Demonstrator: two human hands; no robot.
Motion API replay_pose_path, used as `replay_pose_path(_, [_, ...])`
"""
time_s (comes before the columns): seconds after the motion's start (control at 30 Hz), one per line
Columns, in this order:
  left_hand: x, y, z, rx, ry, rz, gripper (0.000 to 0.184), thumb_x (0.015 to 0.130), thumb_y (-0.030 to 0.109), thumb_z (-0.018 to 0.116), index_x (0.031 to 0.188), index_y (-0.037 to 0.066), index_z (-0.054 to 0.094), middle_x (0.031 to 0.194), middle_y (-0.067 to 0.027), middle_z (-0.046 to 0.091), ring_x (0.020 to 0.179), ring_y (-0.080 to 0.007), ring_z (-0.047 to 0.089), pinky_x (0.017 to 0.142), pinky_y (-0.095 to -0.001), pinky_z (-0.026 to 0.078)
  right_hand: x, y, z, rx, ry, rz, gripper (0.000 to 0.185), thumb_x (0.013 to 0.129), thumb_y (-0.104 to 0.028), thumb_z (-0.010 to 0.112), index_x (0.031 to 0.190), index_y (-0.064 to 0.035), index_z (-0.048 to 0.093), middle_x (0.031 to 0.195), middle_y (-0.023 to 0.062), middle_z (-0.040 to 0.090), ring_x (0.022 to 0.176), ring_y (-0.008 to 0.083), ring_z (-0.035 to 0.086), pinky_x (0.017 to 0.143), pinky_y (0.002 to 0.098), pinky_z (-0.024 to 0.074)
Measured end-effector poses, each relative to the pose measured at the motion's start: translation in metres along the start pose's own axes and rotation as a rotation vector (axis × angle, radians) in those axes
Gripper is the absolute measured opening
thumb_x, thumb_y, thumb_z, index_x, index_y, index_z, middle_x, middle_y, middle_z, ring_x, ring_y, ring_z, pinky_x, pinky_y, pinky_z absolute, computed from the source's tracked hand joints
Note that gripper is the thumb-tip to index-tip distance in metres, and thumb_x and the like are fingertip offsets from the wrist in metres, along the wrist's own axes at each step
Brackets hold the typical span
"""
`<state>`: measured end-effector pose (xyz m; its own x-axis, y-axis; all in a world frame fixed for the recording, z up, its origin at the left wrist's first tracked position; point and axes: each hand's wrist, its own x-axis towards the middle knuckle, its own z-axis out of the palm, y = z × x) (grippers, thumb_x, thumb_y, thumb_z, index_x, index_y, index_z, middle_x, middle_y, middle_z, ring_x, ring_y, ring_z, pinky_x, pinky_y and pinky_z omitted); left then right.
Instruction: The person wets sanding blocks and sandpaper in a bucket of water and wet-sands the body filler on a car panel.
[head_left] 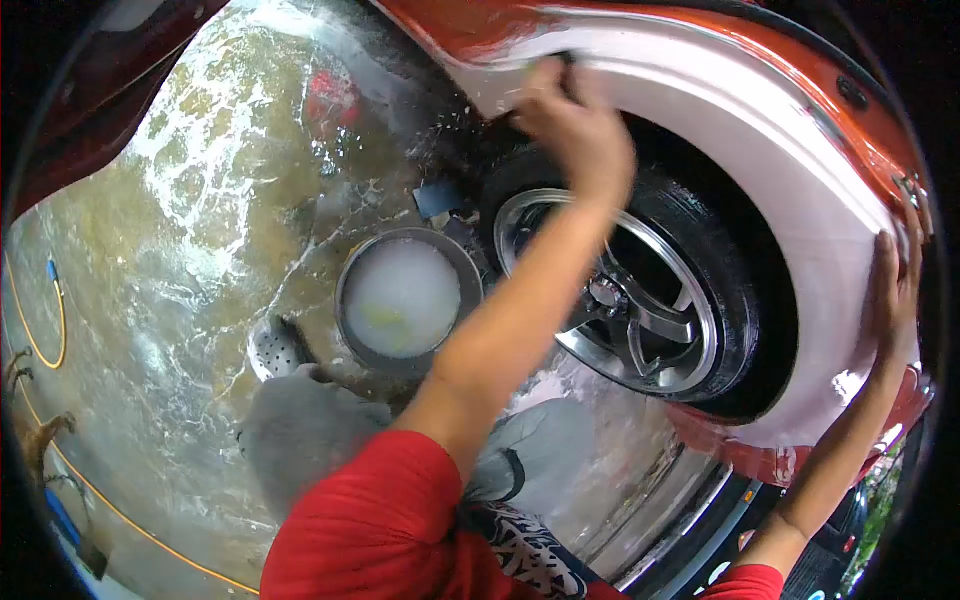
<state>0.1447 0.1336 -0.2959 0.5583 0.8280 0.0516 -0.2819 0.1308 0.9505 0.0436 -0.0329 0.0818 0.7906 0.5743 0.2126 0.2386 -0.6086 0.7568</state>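
1. two bare hands at one car panel (pixel 765 150), which takes up the upper right of the view and arches around a wheel (pixel 603 291).
2. axis: panel is long and curved; runs from a narrowed corner at upper centre, over the tire (pixel 742 315), then down toward lower right.
3. dark item (pixel 567 58): at the fingertips of the left hand (pixel 580 130), by the upper-centre end of the panel. small and smeared by blur; cannot tell its long axis or which way it points.
4. left fingers: bent, blurred; cannot tell whether clamped on the dark item. left forearm slants upward across the view, partly covering the wheel.
5. right hand (pixel 900 275): fingers somewhat apart, laid on the panel near its far right edge, tips pointing up.
6. container: one round grey bucket (pixel 472 290), mouth up, left of the wheel on the wet floor (pixel 200 310). holds cloudy whitish liquid (pixel 420 275) with a yellow-green patch (pixel 380 318) toward its lower left; cannot tell what the patch is.
7. panel look: pale pinkish white, glossy, red-orange along its outer border.
8. nearby: blue block (pixel 433 200) just above the bucket; perforated shoe (pixel 272 350) at its lower left; yellow hose (pixel 63 320) far left.
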Motion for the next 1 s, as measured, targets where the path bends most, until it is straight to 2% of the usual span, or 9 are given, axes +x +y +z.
replay_pose_path(0.13, [-0.040, 0.052, -0.005, 0.052, -0.082, 0.207, 0.046, 0.101, 0.037, 0.059, 0.128, 0.002, 0.048, 0.123, -0.0240, 0.053, 0.123, -0.0421, 0.043, 0.110, -0.0578, 0.024, 0.000, 0.019, 0.001, -0.125, -0.023, -0.093, 0.045, 0.105, -0.030, 0.050, 0.147, -0.0132, 0.052, 0.160, 0.0129, 0.039, 0.152, 0.0272, 0.029, 0.125, 0.0426, 0.0212])
replay_pose_path(0.3, [0.055, -0.061, -0.020, -0.049, 0.024, -0.594, 0.041, 0.101, 0.033, 0.055, 0.122, -0.002, 0.052, 0.122, -0.0248, 0.053, 0.117, -0.0419, 0.045, 0.102, -0.0528, 0.034, 0.007, 0.011, -0.007, -0.135, -0.004, -0.121, 0.043, 0.105, -0.027, 0.052, 0.146, -0.0136, 0.055, 0.159, 0.0121, 0.042, 0.151, 0.0270, 0.031, 0.125, 0.0425, 0.0210])
replay_pose_path(0.5, [-0.067, 0.090, -0.009, -0.018, -0.128, 0.323, 0.047, 0.100, 0.033, 0.062, 0.129, -0.001, 0.047, 0.130, -0.0244, 0.050, 0.129, -0.0412, 0.039, 0.110, -0.0518, 0.027, 0.001, 0.018, 0.003, -0.076, 0.020, -0.145, 0.043, 0.106, -0.026, 0.050, 0.146, -0.0122, 0.055, 0.160, 0.0129, 0.040, 0.151, 0.0278, 0.030, 0.125, 0.0432, 0.0214])
replay_pose_path(0.6, [-0.041, 0.049, -0.013, 0.056, -0.070, 0.230, 0.042, 0.098, 0.026, 0.063, 0.131, 0.007, 0.047, 0.125, -0.0239, 0.050, 0.116, -0.0398, 0.047, 0.102, -0.0549, 0.032, 0.000, 0.027, 0.001, -0.131, -0.004, -0.155, 0.044, 0.106, -0.027, 0.048, 0.147, -0.0130, 0.052, 0.162, 0.0135, 0.035, 0.152, 0.0286, 0.029, 0.126, 0.0434, 0.0197])
replay_pose_path(0.7, [0.046, -0.063, -0.022, -0.053, -0.041, -0.440, 0.042, 0.100, 0.032, 0.060, 0.125, 0.000, 0.051, 0.126, -0.0231, 0.054, 0.119, -0.0404, 0.047, 0.104, -0.0526, 0.034, -0.002, 0.022, 0.001, -0.114, -0.009, -0.130, 0.044, 0.106, -0.025, 0.047, 0.149, -0.0127, 0.050, 0.162, 0.0133, 0.035, 0.153, 0.0284, 0.028, 0.126, 0.0434, 0.0196])
replay_pose_path(0.77, [0.064, -0.115, -0.020, -0.111, 0.012, -0.468, 0.040, 0.100, 0.031, 0.058, 0.123, 0.000, 0.052, 0.124, -0.0239, 0.055, 0.118, -0.0401, 0.048, 0.104, -0.0535, 0.034, -0.003, 0.017, 0.001, -0.126, -0.025, -0.064, 0.052, 0.106, -0.040, 0.046, 0.149, -0.0118, 0.051, 0.160, 0.0156, 0.039, 0.151, 0.0305, 0.032, 0.125, 0.0437, 0.0223])
replay_pose_path(0.83, [0.053, -0.091, -0.015, -0.130, 0.013, -0.490, 0.040, 0.101, 0.031, 0.057, 0.125, 0.001, 0.051, 0.127, -0.0247, 0.054, 0.121, -0.0415, 0.046, 0.106, -0.0538, 0.032, -0.007, 0.017, 0.005, -0.125, -0.035, -0.027, 0.059, 0.104, -0.049, 0.045, 0.148, -0.0110, 0.052, 0.158, 0.0171, 0.042, 0.149, 0.0320, 0.035, 0.124, 0.0439, 0.0242])
replay_pose_path(0.9, [0.020, -0.052, -0.010, 0.038, 0.025, -0.188, 0.044, 0.103, 0.033, 0.054, 0.130, 0.000, 0.049, 0.130, -0.0233, 0.054, 0.125, -0.0401, 0.045, 0.109, -0.0541, 0.029, -0.010, 0.023, 0.008, -0.124, -0.051, -0.026, 0.063, 0.102, -0.054, 0.043, 0.147, -0.0105, 0.053, 0.156, 0.0178, 0.044, 0.147, 0.0327, 0.037, 0.123, 0.0440, 0.0254])
replay_pose_path(1.0, [0.042, -0.071, -0.012, 0.001, 0.031, -0.338, 0.045, 0.104, 0.036, 0.053, 0.129, -0.001, 0.049, 0.129, -0.0249, 0.054, 0.122, -0.0399, 0.048, 0.108, -0.0519, 0.032, -0.016, 0.033, 0.012, -0.133, -0.076, -0.016, 0.070, 0.100, -0.060, 0.041, 0.146, -0.0097, 0.055, 0.153, 0.0187, 0.046, 0.145, 0.0339, 0.040, 0.122, 0.0441, 0.0271])
